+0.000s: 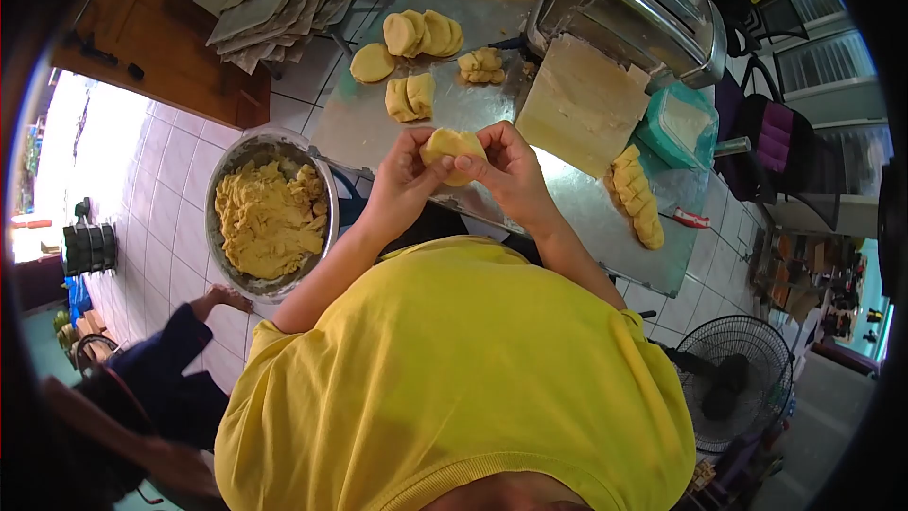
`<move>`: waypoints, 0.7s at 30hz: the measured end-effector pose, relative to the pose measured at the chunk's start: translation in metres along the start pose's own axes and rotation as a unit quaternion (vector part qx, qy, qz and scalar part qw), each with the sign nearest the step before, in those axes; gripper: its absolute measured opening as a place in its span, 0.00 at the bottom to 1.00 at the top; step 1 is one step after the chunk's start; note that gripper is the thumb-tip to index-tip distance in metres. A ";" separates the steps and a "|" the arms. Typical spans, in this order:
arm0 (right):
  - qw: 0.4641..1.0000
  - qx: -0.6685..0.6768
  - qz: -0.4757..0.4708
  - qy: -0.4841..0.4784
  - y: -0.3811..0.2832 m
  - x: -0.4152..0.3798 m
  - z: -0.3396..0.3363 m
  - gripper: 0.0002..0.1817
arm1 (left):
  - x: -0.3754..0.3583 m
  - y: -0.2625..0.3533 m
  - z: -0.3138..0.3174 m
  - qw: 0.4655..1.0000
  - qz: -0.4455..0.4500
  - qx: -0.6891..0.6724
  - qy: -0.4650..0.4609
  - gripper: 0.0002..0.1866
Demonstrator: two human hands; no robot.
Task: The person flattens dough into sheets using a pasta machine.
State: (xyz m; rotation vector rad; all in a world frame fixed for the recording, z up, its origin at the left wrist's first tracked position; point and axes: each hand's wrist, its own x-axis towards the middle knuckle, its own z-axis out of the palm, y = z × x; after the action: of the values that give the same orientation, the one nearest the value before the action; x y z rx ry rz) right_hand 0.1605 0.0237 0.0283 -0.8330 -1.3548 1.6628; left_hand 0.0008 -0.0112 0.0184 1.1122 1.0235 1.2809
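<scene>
Head view: pinching a soft, lumpy yellow dough piece (452,145) between left hand (405,166) and right hand (508,173), over the near edge of the metal bench (364,128), thumbs pressing on top, fingers curling around, seemingly supporting both sides evenly. Having a round metal bowl (331,203) of rough dough (265,218) beside the left arm, probably for easy reach. Farther out, facing a ridged dough log (637,199), a flat brown sheet (582,104) and smooth rounded dough slices (423,33), likely spaced to avoid sticking.
</scene>
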 end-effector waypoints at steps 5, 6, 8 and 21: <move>0.971 -0.212 -0.109 0.034 -0.007 -0.004 0.013 0.11 | -0.002 0.006 -0.010 0.989 -0.017 0.146 0.001 0.10; 0.970 -0.212 -0.111 0.033 -0.005 -0.003 0.013 0.11 | -0.001 0.012 -0.012 0.977 0.011 0.214 -0.011 0.09; 0.940 -0.278 -0.198 0.021 0.004 -0.003 0.010 0.12 | -0.001 0.009 -0.013 0.959 0.041 0.281 -0.025 0.09; 0.976 -0.198 -0.091 0.008 0.022 0.003 0.035 0.10 | 0.015 -0.016 -0.020 0.988 -0.108 -0.075 0.076 0.20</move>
State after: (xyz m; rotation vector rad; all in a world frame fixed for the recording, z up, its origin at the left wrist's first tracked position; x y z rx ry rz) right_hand 0.1244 0.0087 0.0141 -0.9122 -1.7272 1.2602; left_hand -0.0157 0.0046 -0.0005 0.7767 1.1091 1.2566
